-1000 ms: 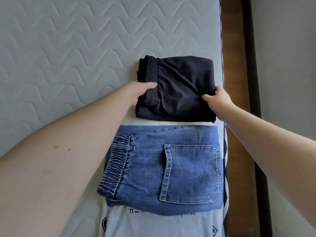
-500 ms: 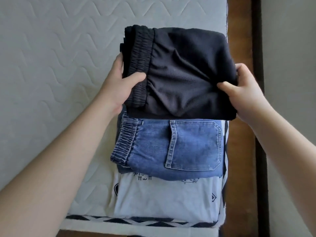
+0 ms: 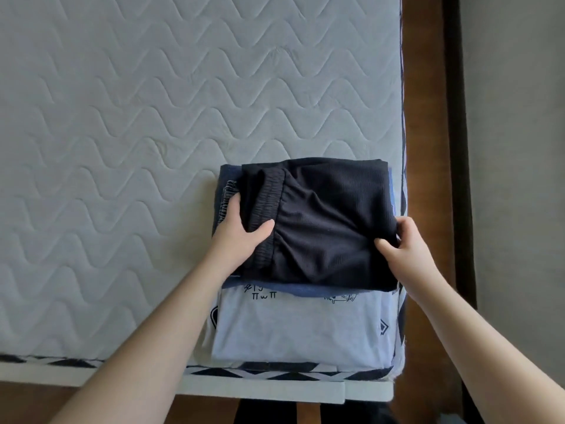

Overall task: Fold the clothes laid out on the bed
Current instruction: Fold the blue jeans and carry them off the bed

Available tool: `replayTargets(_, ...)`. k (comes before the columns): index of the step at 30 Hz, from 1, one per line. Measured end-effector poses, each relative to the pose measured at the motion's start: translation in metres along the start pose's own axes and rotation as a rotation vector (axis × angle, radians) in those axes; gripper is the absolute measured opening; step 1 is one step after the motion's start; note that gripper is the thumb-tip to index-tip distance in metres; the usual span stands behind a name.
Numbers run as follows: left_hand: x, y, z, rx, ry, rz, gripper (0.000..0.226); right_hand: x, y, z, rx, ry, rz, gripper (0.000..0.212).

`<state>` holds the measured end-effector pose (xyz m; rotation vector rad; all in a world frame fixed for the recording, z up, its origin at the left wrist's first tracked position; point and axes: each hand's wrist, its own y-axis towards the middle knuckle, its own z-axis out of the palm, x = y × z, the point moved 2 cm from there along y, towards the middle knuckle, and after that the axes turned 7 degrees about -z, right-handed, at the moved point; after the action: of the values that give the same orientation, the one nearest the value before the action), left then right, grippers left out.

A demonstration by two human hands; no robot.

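Both hands are gripping the folded black garment [image 3: 321, 221] in the head view: the left hand [image 3: 237, 234] is pinching its elastic waistband edge with the thumb on top, and the right hand [image 3: 403, 243] is pinching the opposite edge. It is lying on the folded jeans [image 3: 221, 197], which overlap a printed pale shirt [image 3: 299, 328] near the mattress [image 3: 122, 133] corner.

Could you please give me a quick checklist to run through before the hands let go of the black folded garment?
1. Black garment sits on the jeans: ok.
2. Left hand holds its waistband side: ok.
3. Right hand pinches its right edge: ok.
4. Fold kept tidy: ok, slight creases.
5. Stack squared up: not ok, jeans stick out left.
6. Stack clear of the mattress edge: cannot tell.
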<state>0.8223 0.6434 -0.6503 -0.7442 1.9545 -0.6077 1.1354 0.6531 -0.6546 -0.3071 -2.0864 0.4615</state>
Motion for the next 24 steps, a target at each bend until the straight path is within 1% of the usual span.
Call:
replayTargets(2,-0.003,0.001,0.003,-0.053,0.105,-0.006,0.107,0.005,0.005,0.001,-0.014,0.037,0.024,0.034)
replayTargets(4,-0.007,0.003,0.003,-0.055,0.082,-0.051,0.111,0.015,0.013,-0.001,-0.027,0.111,0.064,0.05)
replayTargets(6,-0.012,0.007,0.0,-0.063,0.029,-0.07,0.106,0.025,0.025,-0.004,-0.033,0.107,0.077,0.061)
replayTargets(7,-0.013,0.009,-0.001,-0.065,0.006,-0.056,0.101,0.029,0.032,-0.006,-0.032,0.093,0.07,0.061)
replayTargets(9,-0.015,0.009,-0.002,-0.064,-0.036,-0.009,0.089,0.036,0.041,-0.006,-0.031,0.093,0.058,0.052)
replayTargets(12,-0.016,0.005,-0.005,0.008,-0.25,-0.024,0.074,0.035,0.044,-0.008,-0.104,0.16,0.023,0.027)
replayTargets(13,-0.016,0.003,-0.008,0.034,-0.311,-0.02,0.065,0.033,0.043,-0.009,-0.139,0.17,0.005,0.026)
replayTargets(14,-0.018,0.0,-0.009,0.045,-0.322,-0.004,0.059,0.029,0.042,-0.01,-0.167,0.166,-0.008,0.027)
replayTargets(15,-0.018,-0.003,-0.009,0.032,-0.271,0.009,0.057,0.025,0.04,-0.01,-0.182,0.146,-0.013,0.029)
replayTargets(16,-0.017,-0.006,-0.008,-0.013,-0.146,0.021,0.059,0.021,0.039,-0.008,-0.183,0.113,-0.006,0.03)
replayTargets(18,-0.014,-0.008,-0.003,-0.169,0.19,0.044,0.069,0.013,0.04,-0.004,-0.163,0.021,0.012,0.036)
replayTargets(19,-0.013,-0.008,-0.002,-0.256,0.268,0.059,0.072,0.011,0.042,-0.004,-0.158,-0.028,0.011,0.042)
replayTargets(20,-0.012,-0.007,-0.003,-0.323,0.251,0.072,0.073,0.01,0.045,-0.005,-0.156,-0.072,0.011,0.05)
replayTargets(21,-0.013,-0.004,-0.009,-0.362,0.13,0.07,0.072,0.007,0.048,-0.006,-0.147,-0.098,0.026,0.06)
replayTargets(22,-0.011,0.001,-0.017,-0.384,-0.043,0.04,0.071,0.005,0.049,-0.007,-0.126,-0.092,0.063,0.069)
replayTargets(23,-0.007,0.008,-0.025,-0.402,-0.189,-0.019,0.073,0.002,0.049,-0.007,-0.095,-0.053,0.117,0.074)
replayTargets(24,-0.001,0.015,-0.033,-0.402,-0.276,-0.096,0.075,-0.001,0.047,-0.006,-0.061,0.006,0.176,0.076)
